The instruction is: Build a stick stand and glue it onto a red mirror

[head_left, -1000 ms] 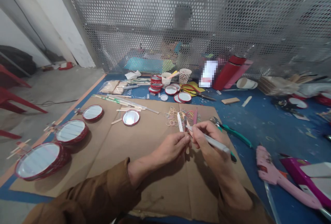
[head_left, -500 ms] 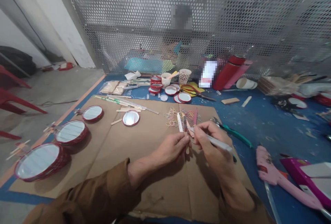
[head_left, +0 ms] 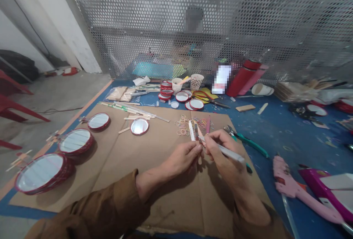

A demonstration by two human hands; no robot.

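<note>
My left hand [head_left: 183,156] is closed, its thumb and fingers pinching a wooden craft stick [head_left: 200,160] whose lower end sticks out below them. A narrow dark-ended strip [head_left: 196,130] rises above the same fingertips. My right hand [head_left: 224,149] is closed like a writing grip around a slim pale-grey tool [head_left: 230,153], whose exact kind I cannot make out. Its front end lies close to the stick at my left fingertips. Just beyond are a white pen [head_left: 191,130], a heap of coloured rubber bands [head_left: 182,125] and a dusky-pink stick [head_left: 208,124].
Cardboard [head_left: 121,169] covers the blue table. Red-rimmed round mirrors [head_left: 75,140] stand at left; a small mirror [head_left: 139,126] lies farther in. Green-handled pliers [head_left: 252,145] and a pink glue gun [head_left: 284,176] lie right. Cups [head_left: 196,81] and a red bottle [head_left: 244,78] line the mesh.
My right hand and the pale-grey tool have shifted very slightly, the tool's rear end moving a little left and down. My left hand keeps its hold in the same place.
</note>
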